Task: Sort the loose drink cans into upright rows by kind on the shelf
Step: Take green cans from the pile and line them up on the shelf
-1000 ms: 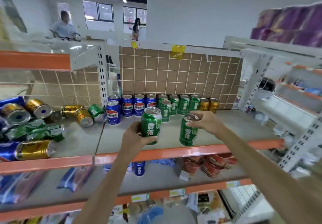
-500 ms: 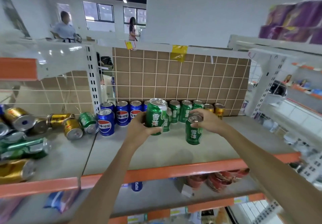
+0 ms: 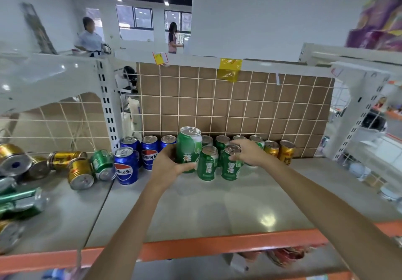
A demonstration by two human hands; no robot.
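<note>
Left hand: the left hand (image 3: 171,164) wraps around the side wall of a green can (image 3: 188,149), held upright just above the shelf (image 3: 217,210), beside the green row.
Right hand: the right hand (image 3: 250,152) pinches the rim of a second green can (image 3: 230,162), which looks set down among its kind.
Handling: probably full and weighty, with thin walls that dent and a smooth, slippery skin.
Where to hold: mid-body for carrying; the rim for fine placing.
Loose cans: gold cans (image 3: 79,172) lie tipped at left.
</note>
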